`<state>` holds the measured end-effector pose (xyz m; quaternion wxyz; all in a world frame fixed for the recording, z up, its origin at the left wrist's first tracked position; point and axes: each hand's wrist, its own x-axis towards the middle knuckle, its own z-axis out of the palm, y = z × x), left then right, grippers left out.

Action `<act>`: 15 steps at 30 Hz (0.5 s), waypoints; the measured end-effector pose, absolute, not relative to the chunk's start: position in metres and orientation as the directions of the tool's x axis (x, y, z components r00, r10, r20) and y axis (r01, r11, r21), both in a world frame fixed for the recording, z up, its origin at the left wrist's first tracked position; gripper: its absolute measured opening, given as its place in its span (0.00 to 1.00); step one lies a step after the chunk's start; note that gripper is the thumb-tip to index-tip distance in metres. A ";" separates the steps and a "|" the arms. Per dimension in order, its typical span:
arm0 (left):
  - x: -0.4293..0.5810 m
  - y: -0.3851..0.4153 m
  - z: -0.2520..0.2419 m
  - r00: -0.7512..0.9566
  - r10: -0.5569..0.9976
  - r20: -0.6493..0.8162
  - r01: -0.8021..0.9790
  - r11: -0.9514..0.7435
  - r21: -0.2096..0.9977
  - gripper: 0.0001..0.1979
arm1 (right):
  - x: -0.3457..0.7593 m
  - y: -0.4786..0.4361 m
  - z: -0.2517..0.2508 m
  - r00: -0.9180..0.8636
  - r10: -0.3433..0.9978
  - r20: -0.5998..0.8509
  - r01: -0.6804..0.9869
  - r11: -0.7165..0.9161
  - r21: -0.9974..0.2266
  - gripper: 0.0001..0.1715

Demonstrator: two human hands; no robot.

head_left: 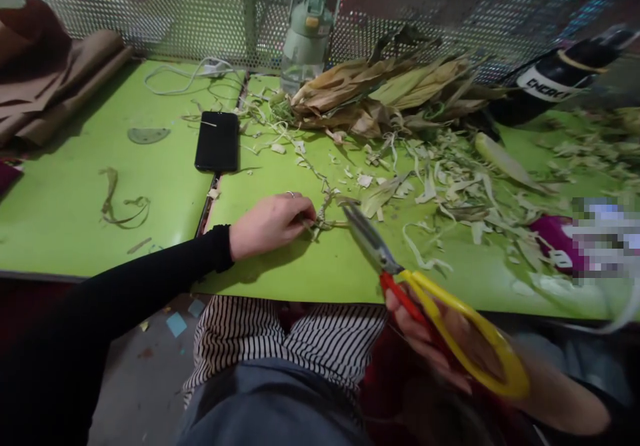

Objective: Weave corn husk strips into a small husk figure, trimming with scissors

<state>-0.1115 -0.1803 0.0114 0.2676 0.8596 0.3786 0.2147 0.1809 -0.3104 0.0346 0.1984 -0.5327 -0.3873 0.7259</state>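
A person sits at a bright lime-green table (320,269) scattered with curly, pale green and cream shreds of corn husk (440,173). The left hand (273,225), in a black sleeve and wearing a ring, rests low over the table, thumb and fingers pinched together on a small knotted piece of pale, straw-like husk (323,215); its exact shape is hard to make out. The piece lies near the table's front edge, just right of the fingertips.

The right hand (440,333) is curled around large metal scissors with one red and one yellow handle (383,256). The blades point up and left, their tips near the knotted piece.

Beyond the left hand, a black smartphone (218,146) lies flat, with a clear half-round protractor (149,135) to its left. Farther back, a clear bottle with a pale green lid (306,29) stands upright beside a heap of dry tan and green corn husks (380,93). Folded brown paper (70,86) fills the far left corner.
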 end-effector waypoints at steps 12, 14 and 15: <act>-0.111 -0.185 0.014 0.605 0.783 0.140 0.563 -0.546 0.620 0.09 | 0.167 -0.319 0.029 -0.357 0.620 -0.699 -0.011 -0.751 -0.660 0.34; -0.111 -0.185 0.013 0.608 0.780 0.148 0.560 -0.553 0.617 0.09 | 0.164 -0.316 0.030 -0.405 0.610 -0.682 0.021 -0.739 -0.674 0.33; -0.111 -0.185 0.013 0.607 0.779 0.155 0.559 -0.558 0.613 0.09 | 0.163 -0.315 0.030 -0.427 0.606 -0.671 0.040 -0.729 -0.684 0.34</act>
